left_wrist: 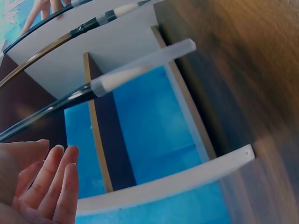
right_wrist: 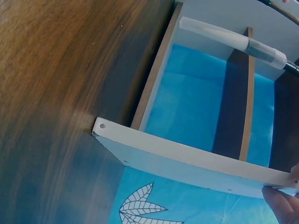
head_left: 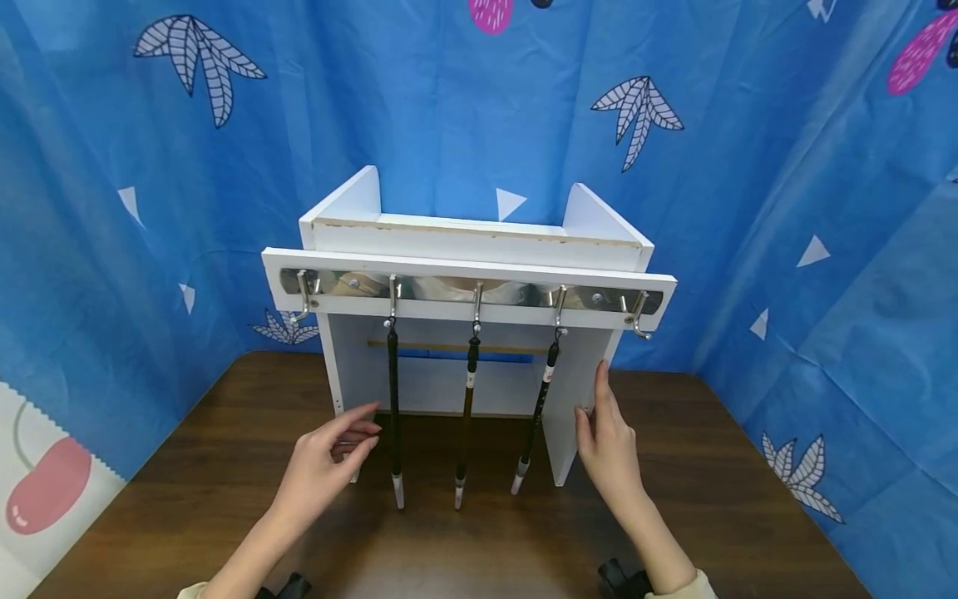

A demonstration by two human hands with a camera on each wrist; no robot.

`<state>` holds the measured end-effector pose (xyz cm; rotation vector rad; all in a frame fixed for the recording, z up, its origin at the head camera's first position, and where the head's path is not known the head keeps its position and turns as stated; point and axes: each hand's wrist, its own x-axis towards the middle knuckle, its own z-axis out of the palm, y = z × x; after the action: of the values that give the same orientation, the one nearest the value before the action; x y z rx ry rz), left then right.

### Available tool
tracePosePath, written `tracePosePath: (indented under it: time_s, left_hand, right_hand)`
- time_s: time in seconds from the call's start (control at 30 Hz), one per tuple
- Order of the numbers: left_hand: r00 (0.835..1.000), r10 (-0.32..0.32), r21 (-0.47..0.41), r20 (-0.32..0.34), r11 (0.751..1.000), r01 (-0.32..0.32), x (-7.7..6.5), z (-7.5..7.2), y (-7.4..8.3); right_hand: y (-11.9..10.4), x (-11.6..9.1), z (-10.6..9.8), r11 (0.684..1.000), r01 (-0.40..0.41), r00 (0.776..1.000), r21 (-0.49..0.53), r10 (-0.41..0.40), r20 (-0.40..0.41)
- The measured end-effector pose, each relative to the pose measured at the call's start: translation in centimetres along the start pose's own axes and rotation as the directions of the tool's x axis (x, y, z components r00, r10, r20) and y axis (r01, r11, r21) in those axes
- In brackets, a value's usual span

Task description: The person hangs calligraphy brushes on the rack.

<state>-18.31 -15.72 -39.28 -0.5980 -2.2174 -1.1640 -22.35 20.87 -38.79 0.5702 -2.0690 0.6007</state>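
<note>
Three calligraphy brushes with clear-capped tips hang by loops from a hook rail [head_left: 449,312] on a white shelf unit: a left brush [head_left: 394,391], a middle brush [head_left: 467,416] and a right brush [head_left: 540,395]. My left hand [head_left: 329,462] is beside the left brush, its fingers loosely bent and nothing held. In the left wrist view, that brush's cap [left_wrist: 149,65] shows above the fingertips. At the unit's right side panel [head_left: 572,408] is my right hand [head_left: 612,445], index finger extended. The right wrist view shows its fingertips [right_wrist: 279,203] at the panel's edge.
Beneath the unit is a dark wooden table [head_left: 464,557]. Blue patterned curtains [head_left: 479,108] surround it at the back and sides. The outer hooks, a left one [head_left: 303,295] and a right one [head_left: 638,314], carry nothing.
</note>
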Motion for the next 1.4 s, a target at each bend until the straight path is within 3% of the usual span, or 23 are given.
tracePosePath:
  time_s: [0.5, 0.93, 1.13, 1.4]
  left_hand:
    - [0.999, 0.018, 0.048, -0.038, 0.999, -0.017, -0.6, -1.2, -0.3]
    - [0.998, 0.056, 0.175, -0.01, 0.983, -0.053, -0.9, -1.9, -0.6]
    - [0.997, 0.082, 0.169, -0.014, 0.983, -0.078, -1.1, -2.3, -0.8]
    - [0.997, 0.071, 0.183, -0.004, 0.981, -0.069, -1.2, -3.1, -1.2]
  right_hand:
    - [0.4, 0.0, 0.2, 1.0, 0.004, 1.0, -0.002, -0.004, -0.012]
    - [0.7, -0.1, -0.3, 1.0, 0.011, 1.0, 0.006, -0.011, -0.017]
    - [1.1, 0.0, -1.0, 1.0, 0.016, 0.999, 0.016, -0.017, 0.037]
    - [1.3, -0.5, -1.5, 1.0, 0.0, 0.991, 0.017, -0.002, 0.134]
